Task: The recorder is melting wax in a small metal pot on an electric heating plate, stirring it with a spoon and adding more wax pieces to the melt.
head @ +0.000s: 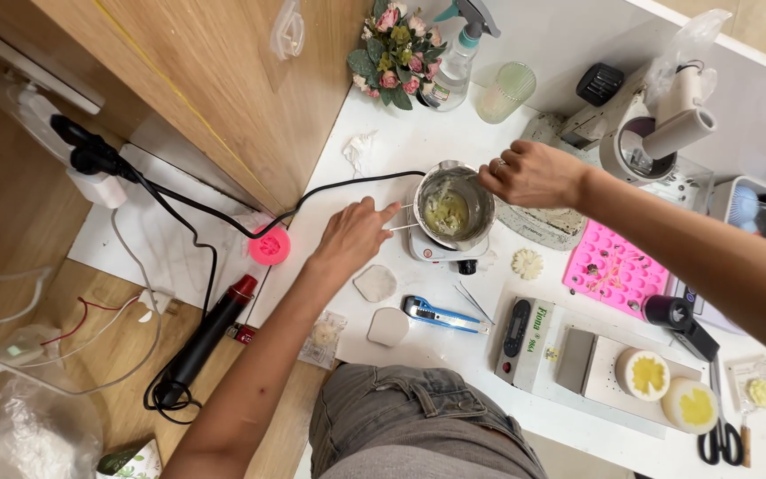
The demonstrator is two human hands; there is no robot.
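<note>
A small metal pot [480, 200] with yellowish melted wax sits on a little white hot plate [441, 251] on the white table [418, 146]. My left hand [352, 235] rests beside the pot, fingers on its thin wire handle [401, 227]. My right hand [529, 173] is at the pot's rim, fingers pinched on a thin stirring stick that dips into the wax.
Nearby lie a blue utility knife [436, 312], tweezers [473, 303], two white flat pieces [376, 284], a pink silicone mould [615, 268], a thermometer [516, 326], scissors [720, 430], yellow candles [644, 374], a flower bouquet [396, 49], a spray bottle [458, 53]. A heat gun [210, 333] lies on the floor.
</note>
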